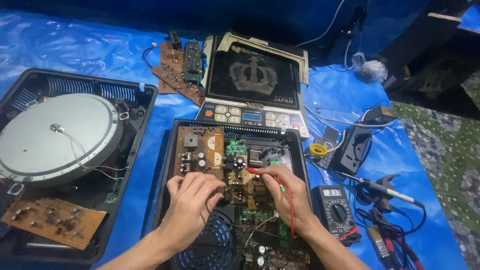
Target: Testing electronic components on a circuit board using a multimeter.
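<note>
Both hands are working over the circuit board (pixel 240 182): right hand (pixel 287 192) is pinching the red probe (pixel 260 172), left hand (pixel 192 197) is gripping the black probe (pixel 212 200), tips reaching the board's parts

Single head view, looking steeply down, close over the hands (pixel 240 200)

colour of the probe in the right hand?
Red: the probe and its lead, held by the right hand over the circuit board. Head view.

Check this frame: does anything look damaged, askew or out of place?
Yes. The glass top panel of an induction cooker lies detached behind the opened case, its edge trim peeling. Loose circuit boards lie scattered on the blue tarp.
</note>
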